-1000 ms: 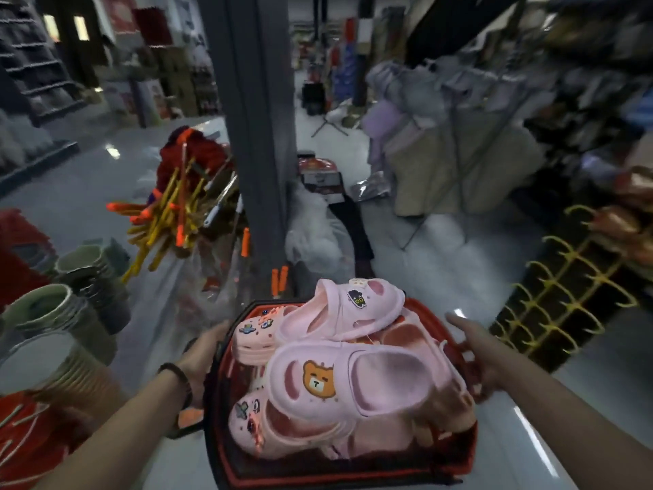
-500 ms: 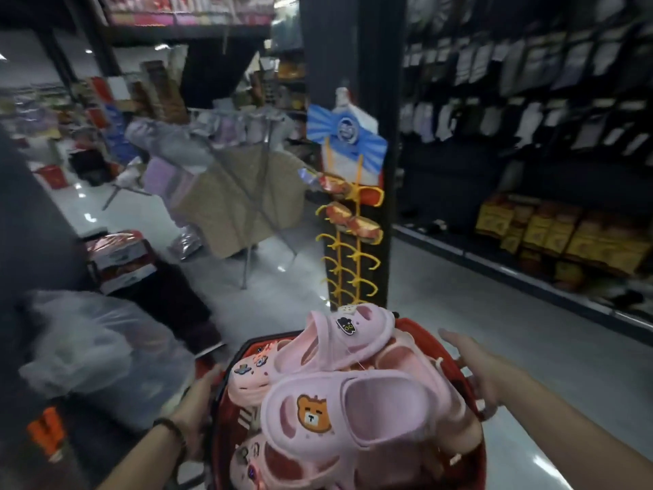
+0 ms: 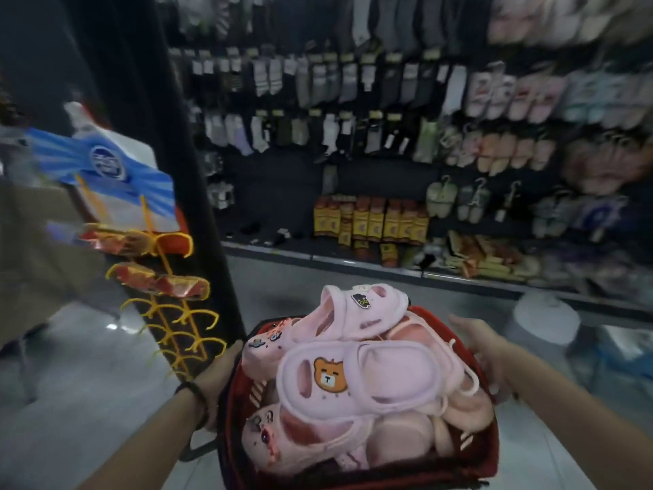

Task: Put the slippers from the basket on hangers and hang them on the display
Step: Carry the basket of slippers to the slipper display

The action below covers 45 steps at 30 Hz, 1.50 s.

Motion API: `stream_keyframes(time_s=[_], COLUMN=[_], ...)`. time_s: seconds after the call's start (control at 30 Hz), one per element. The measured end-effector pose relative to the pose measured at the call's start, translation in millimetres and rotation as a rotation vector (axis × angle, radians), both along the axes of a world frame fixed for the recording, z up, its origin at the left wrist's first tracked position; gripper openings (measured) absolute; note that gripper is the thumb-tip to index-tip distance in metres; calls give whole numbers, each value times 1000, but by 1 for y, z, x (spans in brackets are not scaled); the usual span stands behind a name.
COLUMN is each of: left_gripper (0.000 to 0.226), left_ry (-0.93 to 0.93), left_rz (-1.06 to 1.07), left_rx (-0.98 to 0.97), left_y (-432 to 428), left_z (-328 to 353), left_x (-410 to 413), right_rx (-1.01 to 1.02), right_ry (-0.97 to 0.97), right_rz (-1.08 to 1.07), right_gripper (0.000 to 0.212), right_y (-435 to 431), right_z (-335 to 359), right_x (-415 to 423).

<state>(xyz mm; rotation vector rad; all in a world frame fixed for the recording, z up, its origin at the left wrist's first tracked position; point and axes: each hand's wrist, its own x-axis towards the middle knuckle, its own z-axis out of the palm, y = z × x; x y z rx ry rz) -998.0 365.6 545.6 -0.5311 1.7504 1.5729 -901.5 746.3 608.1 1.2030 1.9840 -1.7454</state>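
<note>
Fingers of the left hand [image 3: 219, 379] hide behind the basket [image 3: 489, 454], whose near rim is cut off below both wrists. Wall goods [image 3: 353, 86] beyond the right hand [image 3: 489, 351] are blurred.

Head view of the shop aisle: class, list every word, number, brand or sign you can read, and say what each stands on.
No text reads clearly.
Blue sign: round logo, lettering blurred.
Yellow packets: print blurred.
Sock labels: too small.
Dark charm on the top slipper: marks unreadable.
Bear charm: a face, no words.
</note>
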Motion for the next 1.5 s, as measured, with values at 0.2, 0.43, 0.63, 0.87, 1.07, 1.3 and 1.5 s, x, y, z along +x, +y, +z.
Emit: stream_keyframes(time_s=[0.2,0.43,0.63,0.87,1.07,1.3,1.5], left_gripper=[87,77,73,65,64,64,52], left_ry=[21,69,123,141,133,123,112], left_rz=[-122,-249,-239,-183,-162,-186,-227], left_rx=[23,-12,-64,-69,-37,-53,-74], left_y=[70,198,309,427,515,624,718], left_z=[-17,36,41,35,16,-36,-99], left_x=[-148,-241,-300,-376,-444,-548,-659], right_rx=[33,-73,-127,-210,-225,-158,-158], right_ry=[31,58,63,124,97,-9,-37], right_rz=[-250,-432,-501,-393,-430,-448,-468], right_gripper=[56,52,56,52,55,54,44], right_y=[41,116,211,334,427,525,619], right_z=[34,47,40,58,49,6,-36], right_x=[-33,-75,-130,-203,-275,-371,-458])
